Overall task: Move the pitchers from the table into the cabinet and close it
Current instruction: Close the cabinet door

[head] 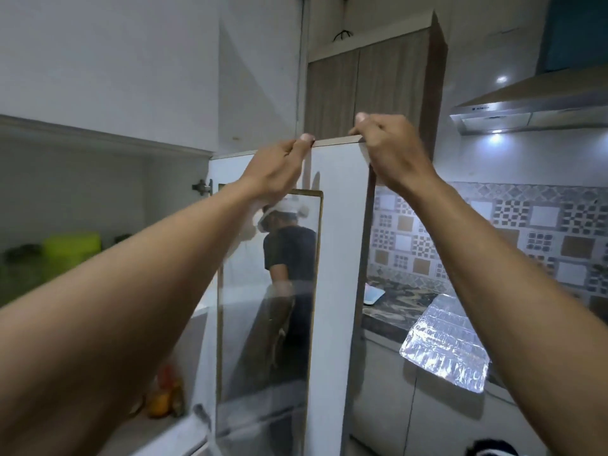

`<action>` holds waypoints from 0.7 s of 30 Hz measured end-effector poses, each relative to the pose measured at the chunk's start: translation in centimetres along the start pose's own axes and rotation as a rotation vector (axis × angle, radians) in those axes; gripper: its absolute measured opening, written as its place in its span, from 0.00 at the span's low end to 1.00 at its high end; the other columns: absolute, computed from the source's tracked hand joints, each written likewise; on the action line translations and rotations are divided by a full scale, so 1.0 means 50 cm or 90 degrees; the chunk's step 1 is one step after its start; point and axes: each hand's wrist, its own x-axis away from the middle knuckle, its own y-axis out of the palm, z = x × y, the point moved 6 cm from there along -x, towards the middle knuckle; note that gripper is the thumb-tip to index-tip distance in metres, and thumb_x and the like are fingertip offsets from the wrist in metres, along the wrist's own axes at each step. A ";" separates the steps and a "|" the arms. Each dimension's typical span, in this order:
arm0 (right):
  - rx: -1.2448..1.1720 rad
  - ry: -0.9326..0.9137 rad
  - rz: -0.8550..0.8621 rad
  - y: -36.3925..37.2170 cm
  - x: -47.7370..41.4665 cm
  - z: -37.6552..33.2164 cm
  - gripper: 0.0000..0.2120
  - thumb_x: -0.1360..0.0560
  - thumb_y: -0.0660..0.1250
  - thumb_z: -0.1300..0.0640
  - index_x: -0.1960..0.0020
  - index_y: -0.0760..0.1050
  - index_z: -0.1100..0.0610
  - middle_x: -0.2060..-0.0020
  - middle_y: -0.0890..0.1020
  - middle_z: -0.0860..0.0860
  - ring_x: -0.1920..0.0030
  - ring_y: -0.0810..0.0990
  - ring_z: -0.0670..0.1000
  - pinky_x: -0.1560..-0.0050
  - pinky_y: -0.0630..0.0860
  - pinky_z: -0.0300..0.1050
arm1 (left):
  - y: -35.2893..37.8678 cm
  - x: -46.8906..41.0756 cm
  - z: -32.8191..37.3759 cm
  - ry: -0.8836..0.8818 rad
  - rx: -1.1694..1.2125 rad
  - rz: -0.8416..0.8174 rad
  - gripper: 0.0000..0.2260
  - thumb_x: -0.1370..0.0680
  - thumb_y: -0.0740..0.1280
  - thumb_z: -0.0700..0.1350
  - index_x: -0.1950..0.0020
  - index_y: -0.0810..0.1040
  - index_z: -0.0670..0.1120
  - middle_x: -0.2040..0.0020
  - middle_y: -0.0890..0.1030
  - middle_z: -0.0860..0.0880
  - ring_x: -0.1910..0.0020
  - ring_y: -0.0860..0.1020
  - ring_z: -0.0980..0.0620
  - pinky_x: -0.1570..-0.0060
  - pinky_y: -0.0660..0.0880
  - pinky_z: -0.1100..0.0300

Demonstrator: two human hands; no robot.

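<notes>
The white cabinet door (339, 232) with a glass panel stands swung out in front of me. My left hand (279, 166) grips its top edge near the middle. My right hand (391, 149) pinches the same edge at the door's outer corner. To the left, the cabinet interior (98, 199) lies open. A lime-green container (74, 246) and dark, blurred items sit on its upper shelf. I cannot tell which of them are pitchers. Orange and red items (164, 393) show on a lower shelf, half hidden by my left arm.
The glass panel (273, 291) reflects a person in a dark shirt. Right of the door run a dark stone counter (394, 311), a foil-covered surface (447, 350), patterned wall tiles and a range hood (533, 110). A tall wooden cabinet (371, 87) stands behind the door.
</notes>
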 end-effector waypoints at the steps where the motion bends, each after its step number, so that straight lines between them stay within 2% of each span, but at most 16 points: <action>1: -0.039 -0.005 -0.010 0.010 0.010 -0.028 0.27 0.17 0.53 0.47 0.53 0.81 0.68 0.58 0.85 0.61 0.56 0.82 0.59 0.56 0.74 0.48 | -0.028 0.026 0.005 -0.008 0.016 0.016 0.30 0.21 0.46 0.67 0.31 0.76 0.54 0.32 0.78 0.48 0.33 0.74 0.46 0.33 0.69 0.49; 4: -0.147 -0.003 -0.062 0.062 0.033 -0.103 0.33 0.16 0.50 0.43 0.51 0.81 0.69 0.56 0.85 0.63 0.54 0.83 0.61 0.48 0.76 0.51 | -0.114 0.099 0.016 -0.038 0.045 0.077 0.30 0.21 0.47 0.67 0.35 0.80 0.54 0.34 0.80 0.46 0.34 0.76 0.47 0.32 0.69 0.49; 8: -0.315 0.010 -0.148 0.157 0.061 -0.190 0.36 0.22 0.46 0.31 0.44 0.83 0.54 0.47 0.86 0.52 0.45 0.84 0.50 0.36 0.75 0.56 | -0.231 0.186 0.009 -0.088 0.089 0.177 0.30 0.25 0.49 0.73 0.47 0.85 0.59 0.44 0.85 0.49 0.42 0.81 0.51 0.35 0.73 0.46; 11: -0.310 -0.031 -0.217 0.231 0.079 -0.266 0.32 0.20 0.47 0.33 0.33 0.79 0.49 0.36 0.82 0.50 0.35 0.79 0.50 0.30 0.70 0.54 | -0.314 0.248 0.008 -0.138 0.043 0.239 0.29 0.22 0.50 0.68 0.57 0.86 0.54 0.55 0.86 0.51 0.51 0.82 0.51 0.44 0.76 0.51; 13: -0.277 -0.075 -0.262 0.281 0.087 -0.319 0.27 0.17 0.49 0.39 0.24 0.70 0.49 0.26 0.72 0.49 0.25 0.69 0.50 0.23 0.61 0.48 | -0.365 0.277 0.007 -0.147 0.009 0.294 0.30 0.18 0.50 0.62 0.67 0.79 0.46 0.65 0.81 0.50 0.59 0.79 0.49 0.57 0.73 0.55; 14: -0.265 -0.087 -0.281 0.304 0.089 -0.337 0.27 0.16 0.50 0.41 0.21 0.64 0.49 0.23 0.68 0.48 0.23 0.64 0.49 0.22 0.56 0.46 | -0.383 0.288 0.004 -0.151 0.001 0.321 0.29 0.17 0.51 0.60 0.67 0.77 0.44 0.66 0.80 0.49 0.62 0.79 0.49 0.62 0.73 0.57; 15: -0.265 -0.098 -0.303 0.330 0.092 -0.361 0.27 0.16 0.51 0.43 0.19 0.60 0.49 0.21 0.64 0.48 0.21 0.61 0.50 0.22 0.54 0.45 | -0.405 0.299 -0.010 -0.165 0.008 0.339 0.28 0.17 0.54 0.60 0.66 0.76 0.42 0.66 0.79 0.47 0.64 0.80 0.52 0.65 0.74 0.60; 16: -0.272 -0.102 -0.320 0.356 0.094 -0.383 0.27 0.16 0.51 0.43 0.19 0.57 0.48 0.21 0.62 0.48 0.21 0.60 0.51 0.21 0.54 0.46 | -0.427 0.312 -0.019 -0.171 0.026 0.353 0.24 0.19 0.58 0.60 0.64 0.77 0.43 0.65 0.81 0.46 0.64 0.82 0.55 0.65 0.78 0.59; 17: -0.274 -0.100 -0.337 0.382 0.094 -0.401 0.28 0.16 0.51 0.42 0.18 0.54 0.47 0.20 0.62 0.49 0.21 0.60 0.53 0.21 0.54 0.48 | -0.449 0.317 -0.038 -0.172 0.027 0.368 0.21 0.22 0.62 0.60 0.60 0.80 0.44 0.62 0.83 0.46 0.60 0.84 0.53 0.60 0.81 0.55; 18: -0.272 -0.106 -0.356 0.406 0.097 -0.422 0.29 0.16 0.51 0.42 0.18 0.51 0.46 0.20 0.62 0.50 0.21 0.60 0.55 0.22 0.55 0.50 | -0.473 0.328 -0.053 -0.182 -0.022 0.385 0.18 0.24 0.65 0.60 0.55 0.81 0.46 0.58 0.84 0.46 0.56 0.84 0.49 0.54 0.81 0.51; 19: -0.268 -0.115 -0.376 0.432 0.098 -0.443 0.29 0.16 0.51 0.42 0.18 0.48 0.45 0.21 0.63 0.52 0.21 0.61 0.56 0.23 0.56 0.50 | -0.499 0.340 -0.064 -0.191 -0.085 0.407 0.15 0.24 0.66 0.57 0.49 0.80 0.46 0.55 0.85 0.47 0.53 0.84 0.47 0.52 0.80 0.52; 21: -0.258 -0.131 -0.412 0.485 0.099 -0.478 0.30 0.16 0.51 0.43 0.18 0.44 0.44 0.20 0.62 0.54 0.22 0.61 0.56 0.25 0.57 0.50 | -0.540 0.358 -0.090 -0.201 -0.242 0.434 0.15 0.22 0.65 0.49 0.38 0.74 0.45 0.49 0.83 0.47 0.49 0.81 0.45 0.54 0.73 0.58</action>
